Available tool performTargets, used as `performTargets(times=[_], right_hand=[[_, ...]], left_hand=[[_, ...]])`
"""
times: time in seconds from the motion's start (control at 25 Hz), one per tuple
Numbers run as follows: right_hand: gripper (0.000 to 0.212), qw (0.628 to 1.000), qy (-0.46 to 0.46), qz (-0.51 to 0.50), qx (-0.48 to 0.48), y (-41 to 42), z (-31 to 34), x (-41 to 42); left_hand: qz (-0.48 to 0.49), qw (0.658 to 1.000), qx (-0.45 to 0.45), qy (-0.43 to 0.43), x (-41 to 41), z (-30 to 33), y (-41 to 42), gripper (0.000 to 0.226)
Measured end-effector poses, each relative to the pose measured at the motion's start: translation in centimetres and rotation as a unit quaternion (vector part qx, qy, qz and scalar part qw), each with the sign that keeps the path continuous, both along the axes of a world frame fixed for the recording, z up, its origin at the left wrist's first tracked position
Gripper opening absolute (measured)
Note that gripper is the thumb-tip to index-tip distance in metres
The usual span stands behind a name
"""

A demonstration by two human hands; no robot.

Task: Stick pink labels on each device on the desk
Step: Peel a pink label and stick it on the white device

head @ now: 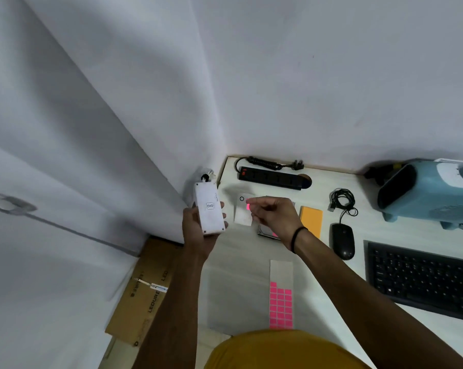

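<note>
While both arms reach up from the bottom of the frame, this is how things sit.

Left hand: the left hand [198, 230], in the middle of the frame, has its fingers curled tight around a white box device [209, 210] and holds it up over the left edge of the desk [241, 262].

White box device: it stands tall, tipped a bit, with a small logo on its face and a black cord at its top end.

Right hand: the right hand [274, 214], just right of the box, has its fingertips pinched together on one small pink label [248, 207], held near the box but not touching it.

Label sheet: the label sheet [281, 302] lies flat on the desk near the bottom middle, with rows of pink squares on its lower part and a bare top part.

Under the right hand: a flat white device [243, 210] with a small ring mark lies on the desk.

Further right: an orange pad [312, 218], a black mouse [342, 241] and a black keyboard [422, 278].

Back of the desk: a black power strip [270, 178] by the wall.

Upper right: a blue machine [425, 191].
</note>
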State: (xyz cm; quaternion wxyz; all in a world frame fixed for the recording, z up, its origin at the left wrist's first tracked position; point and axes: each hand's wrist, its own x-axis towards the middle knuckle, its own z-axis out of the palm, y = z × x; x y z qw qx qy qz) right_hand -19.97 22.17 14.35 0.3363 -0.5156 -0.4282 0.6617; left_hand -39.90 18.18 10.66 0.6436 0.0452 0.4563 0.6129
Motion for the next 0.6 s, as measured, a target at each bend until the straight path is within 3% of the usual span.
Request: performTargets(times=[0.12, 0.24, 0.48, 0.6], right_hand=[[0.025, 1.0, 0.01, 0.001, 0.026, -1.6, 3.1, -0.6], [0.034, 0.993, -0.053, 0.021, 0.1, -2.9, 5.8, -0.5], [0.033, 0.967, -0.16, 0.023, 0.198, -4.6, 9.7, 0.6], [0.031, 0.961, -0.195, 0.022, 0.197, -5.1, 10.3, 1.4]], left_hand=[[-0.015, 0.997, 0.052, -0.047, 2.1, 3.4, -1.9, 0.048], [-0.048, 0.995, 0.072, -0.045, 4.4, 5.1, -3.7, 0.042], [-0.091, 0.993, 0.075, 0.009, 8.6, 6.1, -5.9, 0.078], [-0.084, 0.995, 0.058, 0.006, 9.5, 5.8, -6.6, 0.072]])
